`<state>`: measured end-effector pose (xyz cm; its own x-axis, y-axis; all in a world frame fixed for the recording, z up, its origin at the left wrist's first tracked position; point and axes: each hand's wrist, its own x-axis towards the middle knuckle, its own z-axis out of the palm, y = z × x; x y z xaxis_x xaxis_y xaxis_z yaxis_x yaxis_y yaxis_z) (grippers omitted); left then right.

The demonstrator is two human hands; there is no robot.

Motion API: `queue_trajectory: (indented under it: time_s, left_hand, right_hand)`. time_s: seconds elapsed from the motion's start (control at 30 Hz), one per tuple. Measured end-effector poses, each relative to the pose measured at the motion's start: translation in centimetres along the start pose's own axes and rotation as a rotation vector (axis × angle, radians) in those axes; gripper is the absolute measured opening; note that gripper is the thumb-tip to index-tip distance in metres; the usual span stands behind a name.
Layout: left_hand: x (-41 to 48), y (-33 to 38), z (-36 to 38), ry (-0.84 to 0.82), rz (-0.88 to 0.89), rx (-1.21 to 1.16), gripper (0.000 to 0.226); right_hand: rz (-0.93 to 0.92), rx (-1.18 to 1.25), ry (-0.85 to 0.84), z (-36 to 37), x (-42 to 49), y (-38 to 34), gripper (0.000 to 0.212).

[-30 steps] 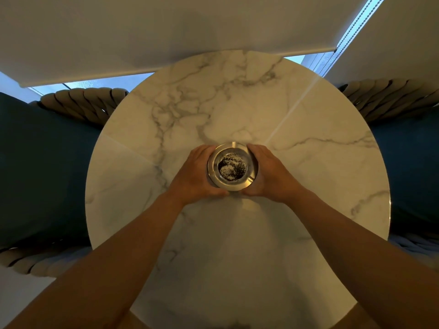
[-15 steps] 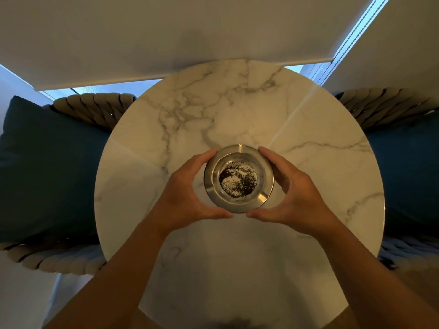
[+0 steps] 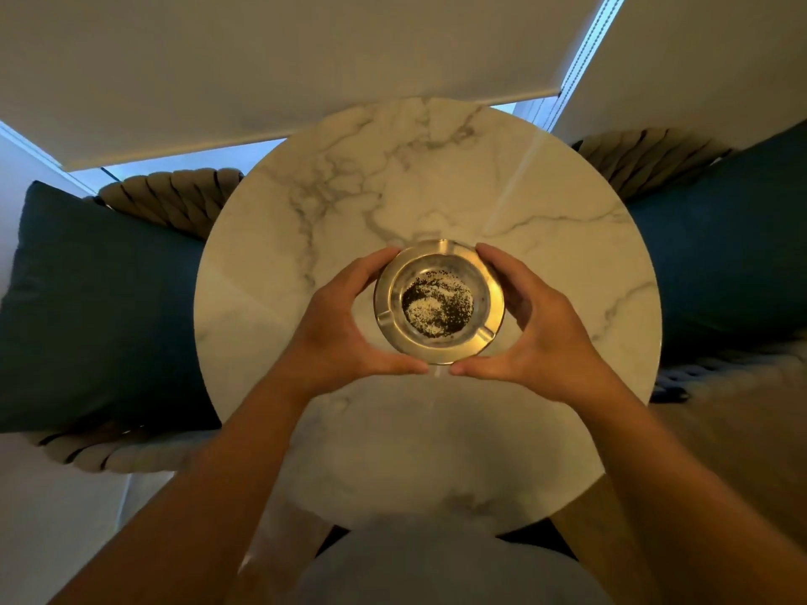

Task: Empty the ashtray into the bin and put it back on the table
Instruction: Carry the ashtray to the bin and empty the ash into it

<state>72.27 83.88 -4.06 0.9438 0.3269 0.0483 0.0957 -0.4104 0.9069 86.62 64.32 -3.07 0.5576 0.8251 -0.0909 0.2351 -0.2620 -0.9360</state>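
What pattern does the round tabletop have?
White marble with grey veins on the tabletop, clearest in the head view.

1. You have no readable text, label, brand, number or sign anywhere in this view.
2. The metal ashtray (image 3: pixel 439 301) that your hands hold shows only a plain rim and dark and pale grains inside; you can read no stamp or engraving on it.
3. The round marble table (image 3: pixel 546 272) carries grey veins only, with no lettering.
4. The blind (image 3: pixel 305 58) at the far side and the dark cushions (image 3: pixel 100 299) to the left and right are unmarked as far as you can see.
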Motion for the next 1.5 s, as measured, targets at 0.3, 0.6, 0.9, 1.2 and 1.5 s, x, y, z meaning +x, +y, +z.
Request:
queue_trajectory:
  time_s: [0.3, 0.6, 0.9, 1.2, 1.5]
  left_hand:
    - [-4.5, 3.6, 1.7, 0.006, 0.052, 0.07, 0.112]
    - [-13.7, 7.6, 8.9, 0.125, 0.017, 0.165, 0.109]
    - [-23.5, 12.0, 15.8, 0.305, -0.138, 0.156, 0.111]
    - [-32.9, 15.8, 19.0, 0.589, -0.31, 0.151, 0.108]
    - [-42.9, 17.8, 19.2, 0.849, -0.495, 0.139, 0.112]
  right_hand:
    - [-0.072, -0.075, 0.022, -0.1, -5.5, -1.8, 0.126]
    - [-0.201, -0.151, -0.107, -1.8, -14.4, -0.4, 0.124]
    - [-0.36, -0.162, -0.268, -2.7, -21.9, -0.1, 0.118]
    - [-0.473, -0.147, -0.509, -0.1, -25.9, -3.1, 0.115]
    - [-0.56, -0.135, -0.734, 7.0, -29.5, -7.1, 0.105]
